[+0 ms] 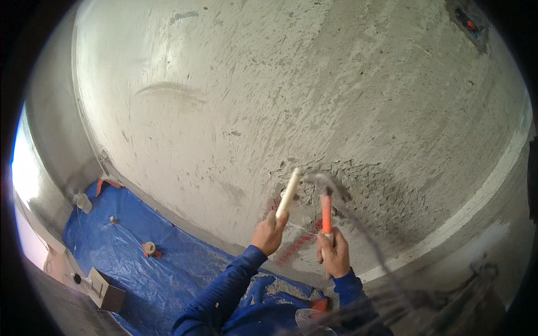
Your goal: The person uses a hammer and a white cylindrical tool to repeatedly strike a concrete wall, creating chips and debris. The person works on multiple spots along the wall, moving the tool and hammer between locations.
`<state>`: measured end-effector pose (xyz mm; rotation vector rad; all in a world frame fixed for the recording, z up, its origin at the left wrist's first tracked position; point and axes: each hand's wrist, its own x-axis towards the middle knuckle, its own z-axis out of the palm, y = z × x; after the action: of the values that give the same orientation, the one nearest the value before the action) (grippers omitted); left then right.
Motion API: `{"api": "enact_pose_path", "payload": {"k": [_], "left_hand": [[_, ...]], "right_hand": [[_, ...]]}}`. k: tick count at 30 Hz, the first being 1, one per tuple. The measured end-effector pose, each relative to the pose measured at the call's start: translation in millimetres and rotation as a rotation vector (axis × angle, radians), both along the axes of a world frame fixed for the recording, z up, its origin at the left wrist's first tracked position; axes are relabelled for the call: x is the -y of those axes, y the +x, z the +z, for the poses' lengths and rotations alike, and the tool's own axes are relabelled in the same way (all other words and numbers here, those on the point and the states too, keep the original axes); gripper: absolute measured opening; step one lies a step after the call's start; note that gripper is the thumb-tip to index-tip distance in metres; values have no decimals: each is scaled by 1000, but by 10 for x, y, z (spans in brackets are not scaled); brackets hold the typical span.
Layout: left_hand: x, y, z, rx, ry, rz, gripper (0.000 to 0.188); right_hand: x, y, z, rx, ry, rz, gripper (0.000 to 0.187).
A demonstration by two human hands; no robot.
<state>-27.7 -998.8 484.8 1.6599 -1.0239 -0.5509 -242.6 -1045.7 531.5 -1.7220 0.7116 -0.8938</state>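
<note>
My left hand grips a pale, cream-coloured chisel whose tip points up into a chipped, rough patch of the grey plastered wall. My right hand is closed around the orange handle of a hammer; its head is blurred just right of the chisel tip. Both forearms wear blue sleeves. Red marks show on the wall between the two hands.
A blue tarp covers the floor at the wall's foot, dusted with rubble. On it lie a tape roll, a clear plastic cup and a small brown box. A recessed box sits high on the wall.
</note>
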Motion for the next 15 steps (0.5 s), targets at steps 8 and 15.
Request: {"api": "enact_pose_path", "payload": {"k": [8,15], "left_hand": [[165,97,223,-129,-161,-95,58],[193,198,124,-506,-220,-294,52]], "right_hand": [[-402,140,957,206,-395,-72,20],[-249,637,730,-326,-619,-323,26]]}}
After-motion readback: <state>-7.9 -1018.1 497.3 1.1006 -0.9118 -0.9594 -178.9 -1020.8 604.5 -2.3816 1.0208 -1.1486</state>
